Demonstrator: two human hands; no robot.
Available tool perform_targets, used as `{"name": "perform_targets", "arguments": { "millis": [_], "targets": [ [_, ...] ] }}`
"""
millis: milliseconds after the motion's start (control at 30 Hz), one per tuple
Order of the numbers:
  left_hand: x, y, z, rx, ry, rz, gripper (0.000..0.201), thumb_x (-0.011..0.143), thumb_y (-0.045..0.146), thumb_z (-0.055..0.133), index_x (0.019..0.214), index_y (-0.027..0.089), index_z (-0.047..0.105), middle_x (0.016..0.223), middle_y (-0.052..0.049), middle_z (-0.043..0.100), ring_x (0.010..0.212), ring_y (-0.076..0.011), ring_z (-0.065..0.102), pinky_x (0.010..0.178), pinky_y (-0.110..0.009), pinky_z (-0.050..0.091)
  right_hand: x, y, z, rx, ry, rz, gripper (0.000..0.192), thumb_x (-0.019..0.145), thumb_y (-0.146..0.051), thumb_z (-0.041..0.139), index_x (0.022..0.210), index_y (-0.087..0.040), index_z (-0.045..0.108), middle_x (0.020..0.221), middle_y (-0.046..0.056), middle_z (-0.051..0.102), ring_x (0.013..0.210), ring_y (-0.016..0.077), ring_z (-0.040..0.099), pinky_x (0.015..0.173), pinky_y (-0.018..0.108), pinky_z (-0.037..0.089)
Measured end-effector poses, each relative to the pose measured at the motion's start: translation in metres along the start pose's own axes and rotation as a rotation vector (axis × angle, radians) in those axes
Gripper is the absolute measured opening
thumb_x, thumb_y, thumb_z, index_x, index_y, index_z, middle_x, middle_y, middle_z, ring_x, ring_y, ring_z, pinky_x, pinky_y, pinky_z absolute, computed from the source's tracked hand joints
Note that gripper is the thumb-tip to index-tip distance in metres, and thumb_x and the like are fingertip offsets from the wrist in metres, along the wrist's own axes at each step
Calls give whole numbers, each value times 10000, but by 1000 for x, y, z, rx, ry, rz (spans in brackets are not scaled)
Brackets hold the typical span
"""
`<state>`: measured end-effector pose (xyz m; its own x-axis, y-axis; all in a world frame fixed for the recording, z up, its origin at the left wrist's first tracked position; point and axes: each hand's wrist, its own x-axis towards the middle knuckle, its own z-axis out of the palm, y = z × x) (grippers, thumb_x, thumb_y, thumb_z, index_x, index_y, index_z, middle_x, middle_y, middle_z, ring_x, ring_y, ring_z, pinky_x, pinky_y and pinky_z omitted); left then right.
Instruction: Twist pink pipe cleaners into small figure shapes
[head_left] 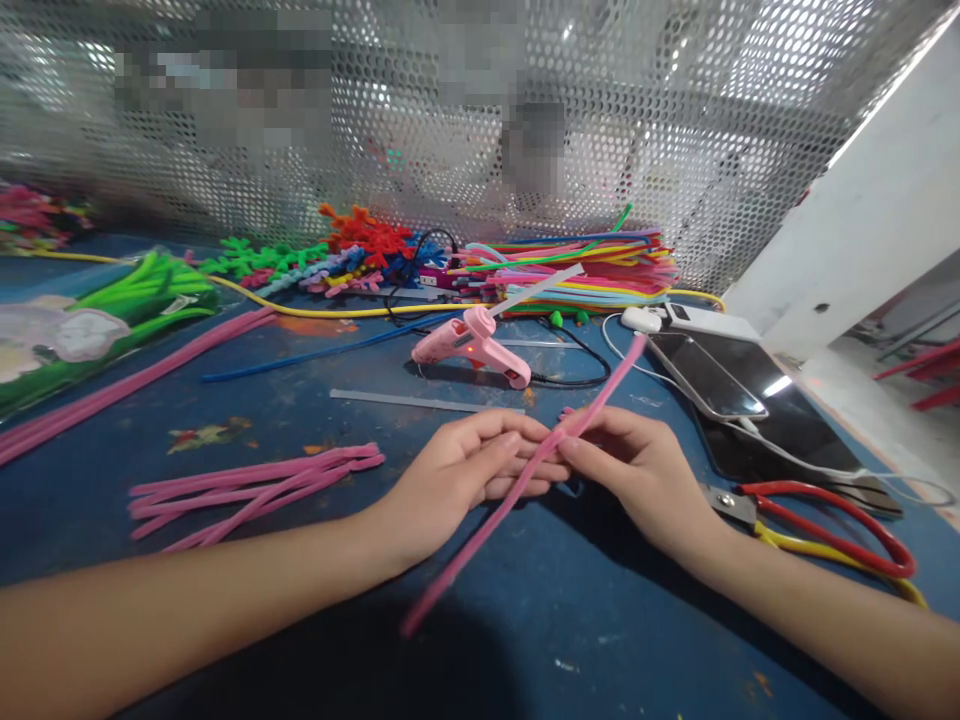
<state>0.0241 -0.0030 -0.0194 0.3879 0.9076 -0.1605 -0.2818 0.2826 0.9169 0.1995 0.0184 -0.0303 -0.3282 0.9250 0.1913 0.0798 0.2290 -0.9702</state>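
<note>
On the bench, a glue gun lies behind both hands; scissors right, cut stems left.

Fuzzy, matt pink pipe cleaner, pinched between bare left hand and right hand. More of the same fuzzy pink stems lying on a blue table top, matt, scuffed and paint-flecked. Smooth pink plastic glue gun with a translucent glue stick. Glossy black glass on two phones. Pliers of dull metal, handles in shiny red and yellow plastic. Behind, perforated metal sheet, silvery and reflective.
</note>
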Motion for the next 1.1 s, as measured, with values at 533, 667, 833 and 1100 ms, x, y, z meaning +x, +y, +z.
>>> {"name": "perform_targets", "arguments": {
  "millis": [533,667,833,1100],
  "targets": [
    [-7,1,1,276,-23,154,118,681,139,688,795,156,711,826,-50,688,779,-155,641,731,-232,509,0,1,3,127,-100,63,130,781,-281,600,726,-164,613,606,-27,588,536,67,506,524,188,426],
    [-6,4,-2,297,-13,132,66,687,174,685,738,149,719,738,-51,691,713,-149,636,665,-216,499,-3,0,4,46,-104,24,144,773,-301,601,715,-170,603,638,-11,608,576,93,542,529,212,453],
    [-2,5,-6,297,-94,64,49,654,193,709,650,144,706,631,-32,668,621,-131,613,587,-205,481,-6,-3,6,21,-192,-86,132,813,-274,557,718,-184,575,674,-5,627,614,103,578,545,231,490],
    [2,0,-8,83,-84,5,275,614,148,745,794,161,537,593,27,653,505,-124,631,526,-212,495,-7,-3,4,-7,-213,-132,102,824,-255,551,754,-184,578,696,-3,619,638,106,574,541,229,488]
  ]
}}
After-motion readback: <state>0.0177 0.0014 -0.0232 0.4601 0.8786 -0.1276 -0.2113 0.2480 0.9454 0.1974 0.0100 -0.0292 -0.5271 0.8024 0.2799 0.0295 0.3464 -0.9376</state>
